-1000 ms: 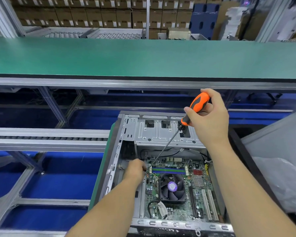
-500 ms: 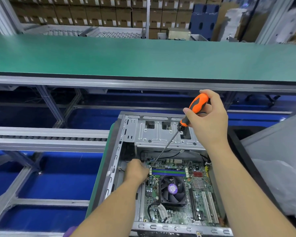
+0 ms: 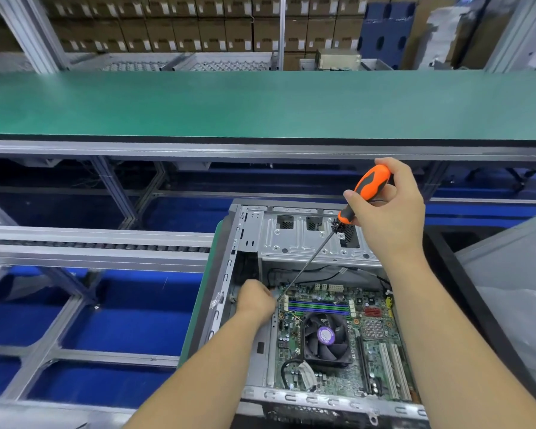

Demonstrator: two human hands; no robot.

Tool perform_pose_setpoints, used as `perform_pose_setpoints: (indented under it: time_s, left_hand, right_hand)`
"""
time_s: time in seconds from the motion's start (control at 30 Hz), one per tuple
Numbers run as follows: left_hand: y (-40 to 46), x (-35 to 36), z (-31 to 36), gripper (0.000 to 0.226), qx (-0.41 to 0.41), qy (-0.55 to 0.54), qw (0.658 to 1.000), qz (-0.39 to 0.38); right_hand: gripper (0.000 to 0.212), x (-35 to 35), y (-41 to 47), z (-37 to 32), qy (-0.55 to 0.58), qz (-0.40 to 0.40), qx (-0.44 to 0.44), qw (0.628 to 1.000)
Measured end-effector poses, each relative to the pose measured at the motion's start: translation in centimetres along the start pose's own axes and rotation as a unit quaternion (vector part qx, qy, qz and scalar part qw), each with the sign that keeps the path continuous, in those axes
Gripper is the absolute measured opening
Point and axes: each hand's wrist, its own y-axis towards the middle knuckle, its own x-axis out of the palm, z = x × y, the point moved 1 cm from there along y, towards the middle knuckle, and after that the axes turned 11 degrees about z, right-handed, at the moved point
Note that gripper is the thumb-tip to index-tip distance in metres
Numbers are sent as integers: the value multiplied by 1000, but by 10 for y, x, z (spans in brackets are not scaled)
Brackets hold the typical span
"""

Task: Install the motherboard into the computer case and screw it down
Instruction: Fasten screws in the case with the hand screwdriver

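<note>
The board (image 3: 338, 335) lies flat inside the case (image 3: 226, 274), which sits at about 5 o'clock in your view, its fan (image 3: 325, 335) near the middle and the memory slots just beyond it at 12 o'clock of the fan. Your right hand (image 3: 390, 212) is wrapped round the orange handle of the driver (image 3: 362, 193), which slants down from 1 o'clock to the board's far left corner at 11 o'clock. Your left hand (image 3: 256, 300) is curled at that corner beside the tip; whether it pinches a screw or steadies the shaft is hidden, so I cannot tell. I judge you are driving the corner screw. The shaft leans well off vertical, so the tip could cam out and skid across the board, scratching traces or nicking the thin wires just near the fan. A tilted screw could also cross-thread in its standoff. Your left fingers are close to the tip and could be jabbed if it slips. Beyond the case run a roller rail (image 3: 93, 246) at 9 o'clock and a green tabletop (image 3: 260, 103) at 12 o'clock.
</note>
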Motion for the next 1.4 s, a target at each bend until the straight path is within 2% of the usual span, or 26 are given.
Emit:
perform_pose_setpoints:
  time_s: [0.23, 0.53, 0.93, 1.4]
  left_hand:
    - [-5, 15, -7, 11, 26, 20, 998, -51]
    - [-5, 16, -6, 29, 63, 23, 998, -12]
    - [-5, 16, -6, 24, 94, 21, 995, -25]
    - [-6, 18, -7, 26, 152, 88, 983, -47]
  right_hand:
    - [58, 0, -2, 0, -6, -9, -4, 1000]
    - [53, -3, 3, 3, -17, 0, -1, 1000]
    - [54, 2, -1, 0, -23, -10, -8, 1000]
    - [53, 7, -6, -7, 4, -45, -34, 998]
